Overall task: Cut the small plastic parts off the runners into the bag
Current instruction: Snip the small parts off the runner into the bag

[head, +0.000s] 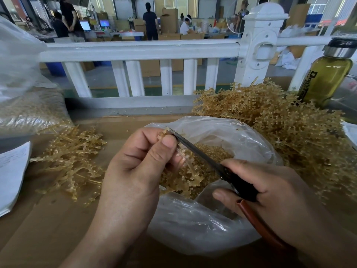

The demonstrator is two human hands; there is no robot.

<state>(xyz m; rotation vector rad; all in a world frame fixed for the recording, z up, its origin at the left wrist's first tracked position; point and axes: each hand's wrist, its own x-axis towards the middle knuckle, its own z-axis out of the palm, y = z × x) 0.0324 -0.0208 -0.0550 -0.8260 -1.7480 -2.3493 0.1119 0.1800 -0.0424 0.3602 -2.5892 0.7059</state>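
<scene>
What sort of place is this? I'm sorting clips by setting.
Probably a factory or packing workshop floor. Heaps of plastic runners lie on the bench, stacked cardboard cartons and workers at computer screens fill the hall beyond a white railing.

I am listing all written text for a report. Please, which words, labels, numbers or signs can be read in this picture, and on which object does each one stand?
Nothing can be read with certainty.
Bottle: dark block letters run down its side, too distorted to read.
Sheet of paper at the left edge: faint printed lines, too small to read.
Monitor screens far behind the fence: blurred, unreadable.
</scene>
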